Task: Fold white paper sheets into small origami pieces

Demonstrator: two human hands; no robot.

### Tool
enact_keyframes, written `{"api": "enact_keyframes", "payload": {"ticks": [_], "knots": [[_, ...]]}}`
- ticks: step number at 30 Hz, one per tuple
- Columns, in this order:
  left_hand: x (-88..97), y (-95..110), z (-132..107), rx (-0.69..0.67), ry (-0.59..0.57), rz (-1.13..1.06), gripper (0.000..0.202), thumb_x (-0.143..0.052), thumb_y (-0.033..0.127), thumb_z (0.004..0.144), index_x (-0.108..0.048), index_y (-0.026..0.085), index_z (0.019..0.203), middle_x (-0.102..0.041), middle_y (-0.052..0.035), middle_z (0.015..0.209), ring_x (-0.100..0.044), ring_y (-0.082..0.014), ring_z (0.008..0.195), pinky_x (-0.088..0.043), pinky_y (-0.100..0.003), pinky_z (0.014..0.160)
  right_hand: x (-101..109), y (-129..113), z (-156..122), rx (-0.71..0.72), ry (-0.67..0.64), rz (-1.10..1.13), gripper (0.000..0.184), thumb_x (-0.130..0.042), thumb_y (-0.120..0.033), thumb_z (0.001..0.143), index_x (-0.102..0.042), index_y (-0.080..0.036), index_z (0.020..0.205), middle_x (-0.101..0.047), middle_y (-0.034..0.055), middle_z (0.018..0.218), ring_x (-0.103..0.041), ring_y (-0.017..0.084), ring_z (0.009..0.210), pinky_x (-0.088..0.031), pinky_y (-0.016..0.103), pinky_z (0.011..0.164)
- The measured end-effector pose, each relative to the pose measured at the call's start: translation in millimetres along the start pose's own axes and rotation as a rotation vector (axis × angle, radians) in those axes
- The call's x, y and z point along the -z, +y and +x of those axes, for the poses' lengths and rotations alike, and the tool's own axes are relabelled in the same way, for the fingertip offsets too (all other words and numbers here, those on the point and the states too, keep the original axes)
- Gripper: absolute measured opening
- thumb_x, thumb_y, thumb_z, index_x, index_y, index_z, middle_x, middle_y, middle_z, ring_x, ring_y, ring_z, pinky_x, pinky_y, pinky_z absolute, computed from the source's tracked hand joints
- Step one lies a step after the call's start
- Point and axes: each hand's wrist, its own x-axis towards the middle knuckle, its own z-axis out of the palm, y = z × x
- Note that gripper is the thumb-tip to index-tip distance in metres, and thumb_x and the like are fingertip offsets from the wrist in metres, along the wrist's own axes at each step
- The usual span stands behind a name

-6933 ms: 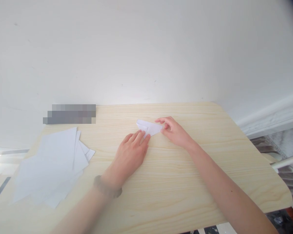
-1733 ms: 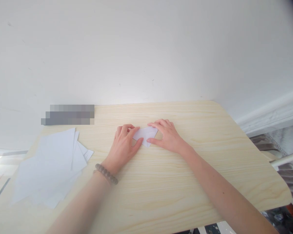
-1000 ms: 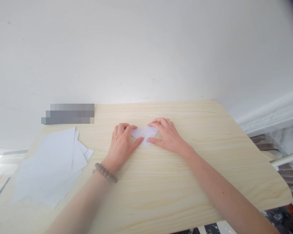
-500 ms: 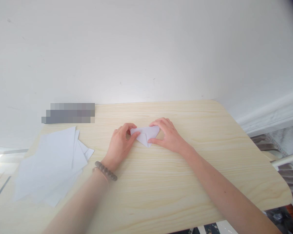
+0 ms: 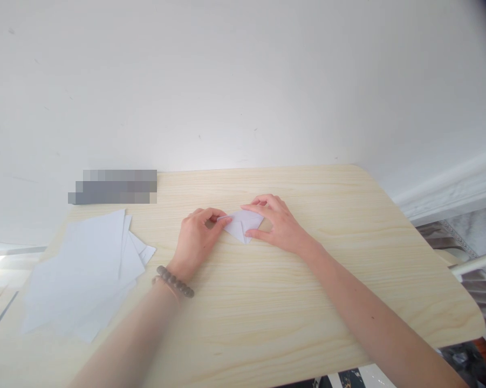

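Note:
A small folded white paper (image 5: 243,224) lies on the light wooden table (image 5: 291,307), toward its far middle. My left hand (image 5: 196,238), with a bead bracelet on the wrist, pinches the paper's left tip between thumb and forefinger and lifts it slightly. My right hand (image 5: 277,223) holds the paper's right side, thumb at the near edge and fingers curled over the far edge. The paper's right end is hidden under those fingers.
A loose pile of white sheets (image 5: 84,272) is fanned out on the table's left part. A blurred grey patch (image 5: 113,187) sits at the far left edge by the white wall. The table's rounded right corner drops off to a patterned floor.
My left hand has gone from lying beside the paper to pinching its left tip and raising it. My right hand has stayed on the right side of the paper.

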Motion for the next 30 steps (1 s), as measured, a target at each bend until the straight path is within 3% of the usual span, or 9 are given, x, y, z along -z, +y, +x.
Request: {"api": "enact_keyframes", "payload": {"ticks": [14, 20, 26, 30], "knots": [[-3.8, -1.1, -1.9, -0.204, 0.002, 0.160, 0.019, -0.045, 0.032, 0.087, -0.062, 0.025, 0.089, -0.064, -0.0005, 0.080, -0.056, -0.0176, 0.078, -0.043, -0.030, 0.072, 0.7, -2.1, 1.6, 0.033, -0.001, -0.050, 0.034, -0.059, -0.043, 0.078, -0.057, -0.029, 0.109, -0.055, 0.0028, 0.114, -0.044, 0.023, 0.111, -0.031, 0.041, 0.098], [-5.5, -4.1, -1.1, -0.383, 0.032, 0.173, 0.018, -0.048, 0.026, 0.087, -0.062, 0.023, 0.098, -0.059, -0.0036, 0.110, -0.048, -0.0202, 0.104, -0.042, -0.034, 0.090, -0.3, -1.3, 3.0, 0.038, 0.004, -0.031, 0.040, -0.061, -0.045, 0.076, -0.054, -0.027, 0.110, -0.057, 0.0031, 0.110, -0.045, 0.023, 0.109, -0.031, 0.039, 0.097], [-7.7, -7.5, -1.0, -0.402, 0.008, 0.222, 0.028, -0.052, 0.027, 0.085, -0.057, 0.023, 0.112, -0.053, -0.0059, 0.113, -0.042, -0.0227, 0.108, -0.040, -0.040, 0.094, -0.2, -0.9, 2.9, 0.068, 0.001, -0.061, 0.043, -0.057, -0.047, 0.078, -0.052, -0.026, 0.115, -0.056, 0.0040, 0.114, -0.045, 0.023, 0.110, -0.029, 0.039, 0.097], [-8.3, -8.9, -0.8, -0.410, 0.008, 0.238, 0.024, -0.051, 0.027, 0.085, -0.060, 0.022, 0.108, -0.052, -0.0065, 0.108, -0.042, -0.0225, 0.104, -0.041, -0.039, 0.092, -1.0, -0.9, 2.6, 0.103, 0.029, -0.096, 0.041, -0.057, -0.046, 0.079, -0.054, -0.026, 0.114, -0.058, 0.0033, 0.114, -0.045, 0.022, 0.110, -0.028, 0.039, 0.097]]}}
